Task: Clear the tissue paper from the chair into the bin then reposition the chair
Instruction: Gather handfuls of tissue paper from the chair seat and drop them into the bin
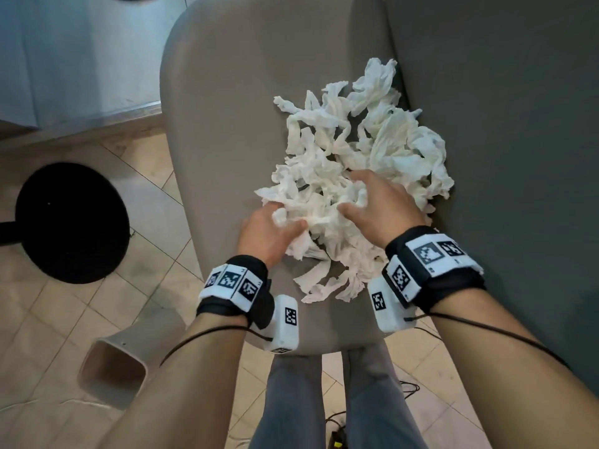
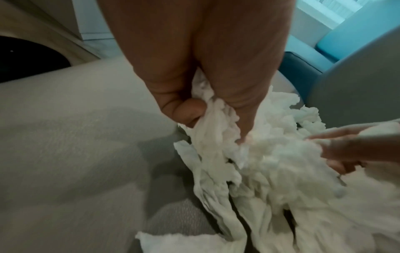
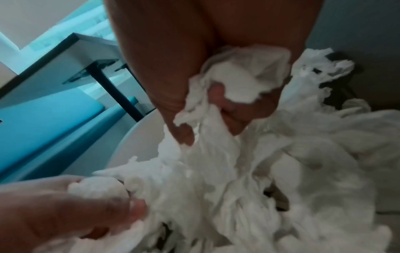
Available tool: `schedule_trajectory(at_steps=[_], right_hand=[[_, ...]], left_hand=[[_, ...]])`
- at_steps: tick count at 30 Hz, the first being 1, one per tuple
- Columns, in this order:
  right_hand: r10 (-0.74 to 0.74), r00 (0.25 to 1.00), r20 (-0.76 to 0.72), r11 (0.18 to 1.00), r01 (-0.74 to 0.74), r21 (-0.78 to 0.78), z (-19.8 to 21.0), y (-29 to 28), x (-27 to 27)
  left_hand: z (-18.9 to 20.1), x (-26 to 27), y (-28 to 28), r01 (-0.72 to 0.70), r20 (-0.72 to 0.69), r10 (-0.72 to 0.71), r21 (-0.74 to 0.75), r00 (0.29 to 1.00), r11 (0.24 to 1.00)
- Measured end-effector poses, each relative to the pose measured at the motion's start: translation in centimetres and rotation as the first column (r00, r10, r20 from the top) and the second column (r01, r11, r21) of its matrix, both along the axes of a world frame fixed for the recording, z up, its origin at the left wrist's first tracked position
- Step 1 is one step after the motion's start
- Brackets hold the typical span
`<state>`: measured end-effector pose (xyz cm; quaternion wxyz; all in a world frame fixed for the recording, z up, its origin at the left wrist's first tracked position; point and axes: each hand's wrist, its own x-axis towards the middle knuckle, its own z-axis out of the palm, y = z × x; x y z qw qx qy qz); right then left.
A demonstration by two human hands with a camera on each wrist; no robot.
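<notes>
A heap of crumpled white tissue paper [image 1: 359, 157] lies on the beige seat of the chair [image 1: 220, 131], against its dark grey back [image 1: 502, 124]. My left hand [image 1: 275, 226] grips tissue at the heap's near left edge, fingers and thumb curled round it. The left wrist view shows that left hand [image 2: 203, 109] pinching a wad of tissue paper [image 2: 270, 162]. My right hand [image 1: 372, 202] digs into the near middle of the heap, fingers curled into the paper. Seen from the right wrist, the right hand [image 3: 207, 119] clutches a bunch of tissue paper [image 3: 238, 171].
A beige bin [image 1: 113, 364] lies on its side on the tiled floor at lower left, mouth facing me. A black round stool seat [image 1: 71, 222] stands left of the chair. Cables [image 1: 337, 426] trail on the floor by my legs. A light cabinet [image 1: 64, 59] is at upper left.
</notes>
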<state>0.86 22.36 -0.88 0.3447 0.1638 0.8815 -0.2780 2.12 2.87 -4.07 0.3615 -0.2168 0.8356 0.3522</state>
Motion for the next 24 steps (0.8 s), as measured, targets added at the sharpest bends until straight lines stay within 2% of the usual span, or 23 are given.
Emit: schedule_trajectory(at_steps=[3, 6, 9, 11, 13, 15, 17, 20, 24], right_hand=[[-0.008, 0.999, -0.031, 0.997, 0.011, 0.082, -0.7, 0.1, 0.0], [-0.098, 0.992, -0.081, 0.993, 0.103, 0.053, -0.8, 0.9, 0.3], [-0.168, 0.975, -0.145, 0.985, 0.173, 0.022, -0.4, 1.7, 0.9], [-0.154, 0.979, -0.135, 0.985, 0.162, 0.051, 0.0, 1.7, 1.5], [-0.085, 0.995, -0.061, 0.991, 0.090, 0.095, 0.1, 1.4, 2.0], [-0.019, 1.000, -0.012, 0.992, 0.020, 0.128, -0.2, 1.0, 2.4], [0.004, 1.000, -0.028, 0.988, 0.000, 0.155, -0.9, 0.8, 2.6], [-0.017, 0.998, -0.065, 0.986, 0.028, 0.162, -1.1, 0.6, 2.8], [-0.123, 0.984, -0.127, 0.980, 0.141, 0.143, -0.6, 0.7, 2.7]], left_hand=[[0.0, 0.4, 0.5, -0.001, -0.039, 0.001, -0.006, 0.999, 1.000], [0.6, 0.8, 0.4, -0.031, -0.100, 0.030, -0.004, 0.995, 1.000], [1.5, 1.3, -0.4, -0.130, -0.151, 0.132, 0.026, 0.980, 0.991], [2.1, 1.8, -1.2, -0.205, -0.159, 0.211, 0.051, 0.965, 0.977], [2.5, 2.3, -1.8, -0.263, -0.169, 0.273, 0.079, 0.947, 0.961], [2.5, 2.6, -2.5, -0.293, -0.199, 0.306, 0.096, 0.931, 0.951], [2.5, 2.9, -3.0, -0.298, -0.235, 0.310, 0.086, 0.921, 0.951], [2.6, 3.2, -3.2, -0.327, -0.259, 0.333, 0.068, 0.907, 0.943], [3.0, 3.7, -3.2, -0.364, -0.261, 0.361, 0.039, 0.895, 0.930]])
